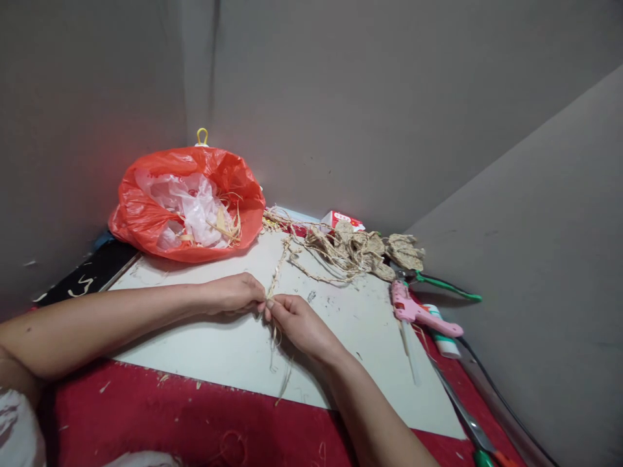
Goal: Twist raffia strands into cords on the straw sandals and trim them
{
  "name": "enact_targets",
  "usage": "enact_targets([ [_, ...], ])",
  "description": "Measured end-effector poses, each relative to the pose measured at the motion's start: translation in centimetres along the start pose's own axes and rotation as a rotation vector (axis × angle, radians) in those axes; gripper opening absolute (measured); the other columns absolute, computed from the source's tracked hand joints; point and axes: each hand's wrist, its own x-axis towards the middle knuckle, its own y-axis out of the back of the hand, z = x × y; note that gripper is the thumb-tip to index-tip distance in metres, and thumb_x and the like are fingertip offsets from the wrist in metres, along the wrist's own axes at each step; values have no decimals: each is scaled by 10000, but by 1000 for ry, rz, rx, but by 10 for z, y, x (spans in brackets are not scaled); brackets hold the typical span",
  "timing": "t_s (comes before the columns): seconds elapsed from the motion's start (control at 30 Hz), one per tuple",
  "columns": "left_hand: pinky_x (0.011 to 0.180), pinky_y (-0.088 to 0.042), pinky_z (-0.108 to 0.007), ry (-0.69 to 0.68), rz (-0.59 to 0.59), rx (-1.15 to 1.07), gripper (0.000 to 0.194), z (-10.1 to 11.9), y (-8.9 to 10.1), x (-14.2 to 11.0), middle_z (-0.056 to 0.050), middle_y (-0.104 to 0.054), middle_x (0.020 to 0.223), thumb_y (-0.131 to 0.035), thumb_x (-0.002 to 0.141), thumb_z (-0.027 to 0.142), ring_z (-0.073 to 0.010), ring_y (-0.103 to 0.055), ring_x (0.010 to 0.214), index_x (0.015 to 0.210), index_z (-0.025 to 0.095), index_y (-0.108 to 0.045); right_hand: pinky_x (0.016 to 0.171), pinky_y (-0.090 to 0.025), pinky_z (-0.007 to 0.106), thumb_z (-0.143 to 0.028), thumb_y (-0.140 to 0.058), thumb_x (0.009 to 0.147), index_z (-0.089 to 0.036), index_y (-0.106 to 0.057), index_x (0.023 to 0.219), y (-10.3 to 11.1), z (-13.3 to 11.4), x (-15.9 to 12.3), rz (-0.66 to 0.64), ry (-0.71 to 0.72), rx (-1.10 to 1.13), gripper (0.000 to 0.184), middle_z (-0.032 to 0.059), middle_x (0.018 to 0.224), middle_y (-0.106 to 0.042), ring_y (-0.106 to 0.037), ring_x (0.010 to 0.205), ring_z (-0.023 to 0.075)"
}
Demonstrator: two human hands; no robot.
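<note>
My left hand and my right hand meet over a white board, fingertips pinched together on a thin braided straw cord. The braid runs from my fingers up toward a tangled pile of woven straw pieces at the back. Loose unbraided straw ends hang below my fingers toward the board's near edge. Both hands are closed on the strands.
A red plastic bag with white plastic and straw inside sits at the back left. A pink glue gun, a glue tube, green-handled pliers and scissors lie at the right. A red cloth lies under the board. Grey walls enclose the corner.
</note>
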Motion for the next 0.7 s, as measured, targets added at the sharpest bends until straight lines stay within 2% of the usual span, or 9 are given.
enact_targets([
  [0.07,368,-138,-232,96,-31,-111,201,1,-2,0,86,-273,374,-459,745,268,-65,-170,333,584,164,-522,450,-261,202,-268,-433,840,-169,-520,609,-1,3,0,50,64,-161,266,-50,495,-397,-321,453,80],
  [0.13,354,-101,-237,116,-42,-139,203,1,-4,0,92,-256,363,-476,739,297,-64,-141,321,595,166,-533,517,-318,214,-234,-410,845,-171,-529,616,-3,5,0,90,115,-294,266,-24,544,-472,-403,514,99],
  [0.3,386,-108,-234,74,66,-52,186,0,-8,-1,89,-284,374,-471,708,282,-57,-177,341,574,164,-521,613,-362,238,-258,-388,881,-179,-581,692,-1,0,-4,91,197,-442,281,13,664,-584,-492,631,133],
  [0.43,442,-181,-221,-8,132,31,183,-5,-9,1,68,-361,423,-467,682,257,-60,-258,416,544,148,-517,585,-337,243,-259,-405,867,-183,-526,640,3,-4,-8,154,177,-519,269,2,615,-533,-454,603,132],
  [0.5,472,-223,-217,-50,136,46,172,-8,-9,2,54,-419,459,-470,671,247,-67,-308,457,543,145,-520,554,-319,239,-253,-411,855,-183,-495,611,2,-4,-8,169,152,-483,268,-9,578,-491,-427,571,123],
  [0.7,582,-366,-233,-115,90,-68,186,-8,-11,3,8,-562,534,-430,661,210,-101,-474,527,547,140,-559,434,-243,224,-351,-426,857,-179,-525,662,-11,-5,-6,112,-2,-58,278,-64,460,-349,-297,426,93],
])
